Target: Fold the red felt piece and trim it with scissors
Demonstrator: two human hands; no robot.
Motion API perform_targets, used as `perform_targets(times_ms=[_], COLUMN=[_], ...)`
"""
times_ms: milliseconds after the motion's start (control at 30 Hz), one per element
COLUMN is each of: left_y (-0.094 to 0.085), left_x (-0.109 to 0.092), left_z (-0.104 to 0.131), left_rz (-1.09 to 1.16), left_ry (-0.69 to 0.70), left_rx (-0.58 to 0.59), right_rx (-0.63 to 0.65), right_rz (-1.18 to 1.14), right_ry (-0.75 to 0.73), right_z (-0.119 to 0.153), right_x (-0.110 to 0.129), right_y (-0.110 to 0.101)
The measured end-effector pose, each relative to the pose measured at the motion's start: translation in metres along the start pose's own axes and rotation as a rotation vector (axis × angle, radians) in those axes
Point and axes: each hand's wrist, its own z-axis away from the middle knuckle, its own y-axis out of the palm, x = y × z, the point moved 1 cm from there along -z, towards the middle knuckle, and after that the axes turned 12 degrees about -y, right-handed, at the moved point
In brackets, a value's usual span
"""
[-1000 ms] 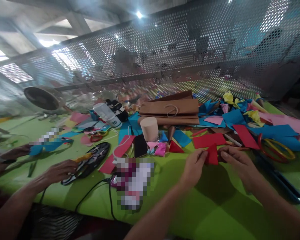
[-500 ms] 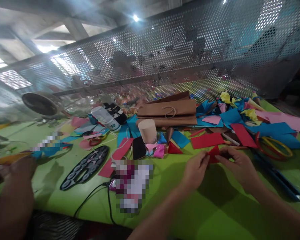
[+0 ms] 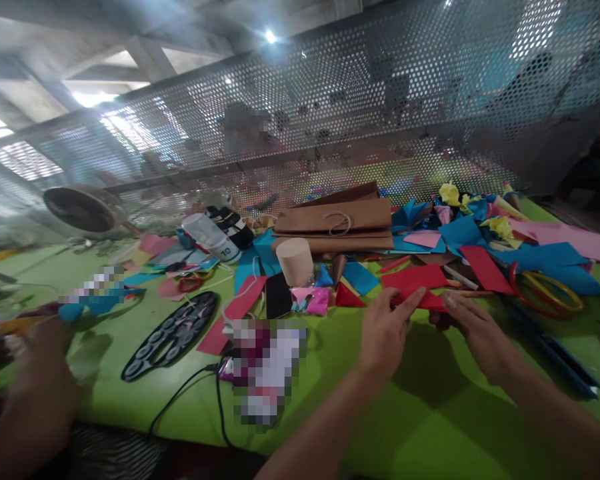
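Observation:
Between my two hands, just above the green table, is a small piece of red paper. My left hand pinches its left side with thumb and index finger. On its right side the fingers of my right hand are closed. Behind it lies a flat red paper rectangle, partly overlapped in view by the held piece. Left of my hands a small red paper cone rests beside a pink bundle.
A beige cylinder stands near folded brown paper. Scissors lie right, above a dark blue tool. A black palette, a cable and another person's hand are left.
The red paper between my hands now looks wider and flatter, no longer a pointed shape. My left hand has turned, its index finger extended along the paper, and my right hand has shifted slightly.

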Motion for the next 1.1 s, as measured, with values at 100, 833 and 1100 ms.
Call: perform_targets(times_ms=[100, 833, 1100], left_y=[-0.002, -0.003, -0.005], left_x=[-0.003, 0.012, 0.003], left_z=[-0.002, -0.016, -0.014], left_rz=[0.016, 0.785, 0.731], left_ry=[0.007, -0.483, -0.427], left_rx=[0.066, 0.421, 0.414], right_rx=[-0.056, -0.061, -0.070], right_rz=[0.025, 0.055, 0.111], right_ry=[0.019, -0.037, -0.035], right_z=[-0.004, -0.008, -0.007], right_x=[-0.001, 0.001, 0.007], right_y=[-0.004, -0.008, -0.003])
